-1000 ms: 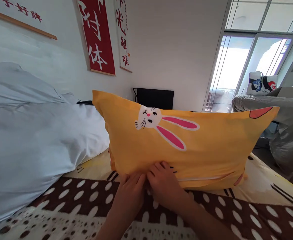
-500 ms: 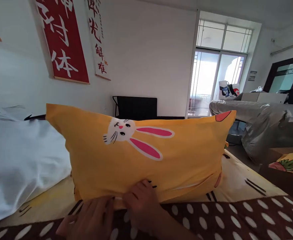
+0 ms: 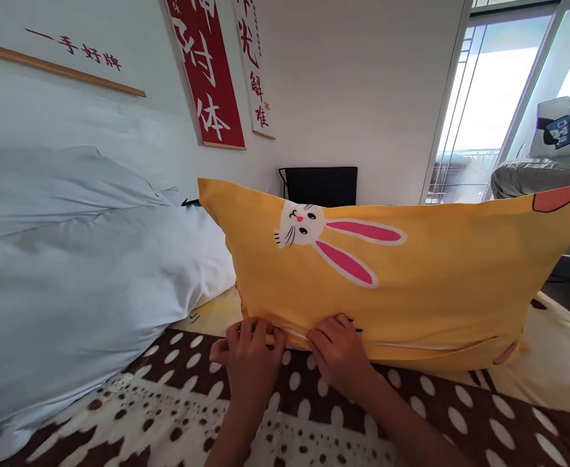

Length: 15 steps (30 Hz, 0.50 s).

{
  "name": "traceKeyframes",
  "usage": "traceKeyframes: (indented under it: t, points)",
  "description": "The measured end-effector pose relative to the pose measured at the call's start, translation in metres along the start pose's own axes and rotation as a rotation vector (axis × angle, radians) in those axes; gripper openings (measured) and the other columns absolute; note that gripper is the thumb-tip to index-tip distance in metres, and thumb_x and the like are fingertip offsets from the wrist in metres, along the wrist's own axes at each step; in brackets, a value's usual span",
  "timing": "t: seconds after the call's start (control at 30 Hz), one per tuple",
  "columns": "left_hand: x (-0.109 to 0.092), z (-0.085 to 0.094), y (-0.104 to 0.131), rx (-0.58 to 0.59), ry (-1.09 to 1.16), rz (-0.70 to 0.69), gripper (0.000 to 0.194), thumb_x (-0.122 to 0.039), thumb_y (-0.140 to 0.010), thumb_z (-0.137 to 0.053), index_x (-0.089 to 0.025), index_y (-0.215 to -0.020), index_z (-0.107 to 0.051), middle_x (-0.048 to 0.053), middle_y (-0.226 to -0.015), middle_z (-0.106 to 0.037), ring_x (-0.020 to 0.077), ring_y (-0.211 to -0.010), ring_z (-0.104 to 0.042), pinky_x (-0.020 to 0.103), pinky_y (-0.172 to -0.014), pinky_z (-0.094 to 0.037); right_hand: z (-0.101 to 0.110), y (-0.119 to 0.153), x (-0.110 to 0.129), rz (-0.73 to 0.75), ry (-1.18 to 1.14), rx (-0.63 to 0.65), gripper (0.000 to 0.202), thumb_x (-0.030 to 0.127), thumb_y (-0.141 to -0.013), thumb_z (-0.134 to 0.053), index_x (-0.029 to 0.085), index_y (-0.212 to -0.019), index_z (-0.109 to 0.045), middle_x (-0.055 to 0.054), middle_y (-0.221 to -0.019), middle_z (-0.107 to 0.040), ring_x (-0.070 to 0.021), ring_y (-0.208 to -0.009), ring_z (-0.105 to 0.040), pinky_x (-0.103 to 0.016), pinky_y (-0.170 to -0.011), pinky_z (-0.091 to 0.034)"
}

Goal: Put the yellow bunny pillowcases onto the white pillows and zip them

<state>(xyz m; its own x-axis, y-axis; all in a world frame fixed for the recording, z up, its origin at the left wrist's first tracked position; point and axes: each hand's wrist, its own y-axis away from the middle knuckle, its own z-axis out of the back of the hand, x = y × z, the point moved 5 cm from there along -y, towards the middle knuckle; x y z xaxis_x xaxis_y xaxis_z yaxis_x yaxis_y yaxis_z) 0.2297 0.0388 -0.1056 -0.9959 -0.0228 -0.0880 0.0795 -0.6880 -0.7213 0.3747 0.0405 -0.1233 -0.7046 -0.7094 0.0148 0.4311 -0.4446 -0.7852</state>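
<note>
A yellow pillow (image 3: 440, 279) with a printed rabbit stands on its long edge, its broad face toward me. My left hand (image 3: 251, 353) is at the pillow's lower left edge, its fingers curled onto the fabric. Close to its right, my right hand (image 3: 340, 357) has bent fingers pressed on the same lower edge. A thin white strip shows along the seam between the hands and on past the right one. Both sets of fingertips are partly hidden against the cloth.
White pillows (image 3: 95, 272) are heaped on the left. Beneath lies a brown blanket (image 3: 440, 402) with white spots, over a pale yellow sheet (image 3: 561, 350). Scrolls (image 3: 221, 91) hang on the wall. A bag (image 3: 559, 130) stands on a covered surface by the window.
My view has swung left and now takes in more of the white pillows and the blanket. Both hands remain at the pillow's lower edge, and the white strip shows more.
</note>
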Motion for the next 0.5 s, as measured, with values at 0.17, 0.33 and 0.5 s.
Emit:
traceKeyframes:
  t: [0.17,0.33,0.5]
  points:
    - [0.002,-0.004,0.001,0.013,0.001,-0.008,0.024,-0.025,-0.087,-0.039,-0.018,-0.071,-0.055,0.007,-0.083,-0.062,0.0266,-0.092,-0.049,0.046,-0.086,-0.026,0.000,0.000,0.000,-0.003,0.001,0.005,0.019,0.011,-0.088,-0.042,0.017,-0.080,-0.057,-0.004,-0.073,-0.056,-0.0174,-0.072,-0.047,-0.033,-0.068,-0.029]
    - [0.008,-0.010,0.000,0.100,0.123,0.027,0.023,-0.030,-0.088,-0.040,-0.019,-0.071,-0.051,0.004,-0.077,-0.062,0.0234,-0.087,-0.054,0.044,-0.087,-0.026,-0.003,0.002,-0.001,-0.007,-0.003,0.006,0.018,0.011,-0.088,-0.042,0.018,-0.081,-0.057,-0.005,-0.074,-0.057,-0.0178,-0.073,-0.047,-0.033,-0.068,-0.030]
    - [0.009,-0.017,0.001,0.207,0.254,0.083,0.030,-0.036,-0.088,-0.040,-0.019,-0.068,-0.053,0.004,-0.076,-0.065,0.0234,-0.086,-0.057,0.043,-0.084,-0.027,-0.002,0.003,-0.001,0.003,-0.013,-0.021,0.017,0.010,-0.087,-0.043,0.017,-0.081,-0.057,-0.004,-0.074,-0.056,-0.0174,-0.072,-0.047,-0.032,-0.068,-0.030]
